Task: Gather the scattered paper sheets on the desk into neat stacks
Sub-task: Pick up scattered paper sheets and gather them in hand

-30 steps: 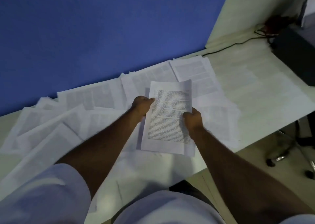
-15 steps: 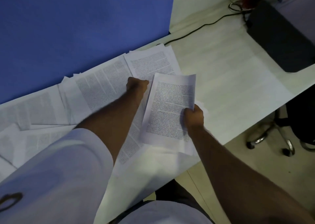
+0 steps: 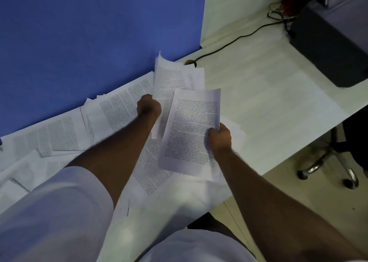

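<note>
My right hand (image 3: 219,137) grips the right edge of a thin stack of printed sheets (image 3: 191,130), held above the desk's front. My left hand (image 3: 149,106) pinches the left edge of another printed sheet (image 3: 172,82) and lifts it, its top corner curling up against the blue wall. More printed sheets (image 3: 117,110) lie scattered and overlapping across the left part of the white desk (image 3: 268,106), partly hidden under my left arm.
A blue partition (image 3: 89,32) backs the desk. A black box (image 3: 328,48) sits at the desk's right end, with a black cable (image 3: 235,40) running to a hole in the desktop. A chair base (image 3: 328,162) stands on the floor at right.
My left hand let go of the stack, reached to a sheet near the wall, took it by its edge and raised it. The right hand kept hold of the stack. The view shifted rightward.
</note>
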